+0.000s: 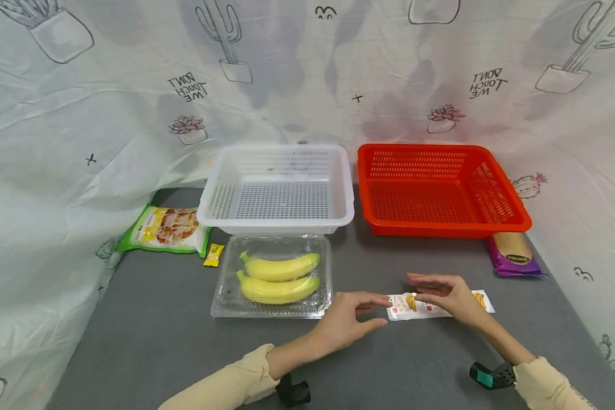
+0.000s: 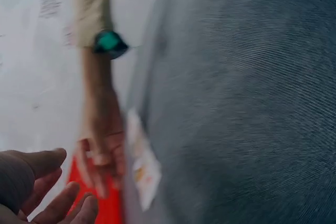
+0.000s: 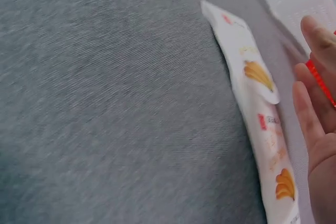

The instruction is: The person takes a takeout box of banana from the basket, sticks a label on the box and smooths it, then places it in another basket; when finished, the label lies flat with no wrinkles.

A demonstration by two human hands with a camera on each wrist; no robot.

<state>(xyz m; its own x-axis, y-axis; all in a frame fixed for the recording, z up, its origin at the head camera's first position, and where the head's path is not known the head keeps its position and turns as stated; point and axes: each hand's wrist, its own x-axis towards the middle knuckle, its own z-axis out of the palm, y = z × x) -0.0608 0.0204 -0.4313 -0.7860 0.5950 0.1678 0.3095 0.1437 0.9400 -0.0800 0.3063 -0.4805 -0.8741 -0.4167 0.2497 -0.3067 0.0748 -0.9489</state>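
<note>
Soft light fills the head view, the curtain [image 1: 307, 108] behind the red basket [image 1: 441, 229] tinted reddish. Both wrist views are dimmer, the left blurred.

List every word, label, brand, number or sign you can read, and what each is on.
"DON'T TOUCH", twice, letters partly flipped, apparently "WE" below: on the patterned cloth.
"x" marks: on the same cloth.
Banana-print white packet: red and dark print, too small or blurred to read.
Green-edged bag, yellow sachet, purple packet: print too small to read.
No legible brand or number.
</note>
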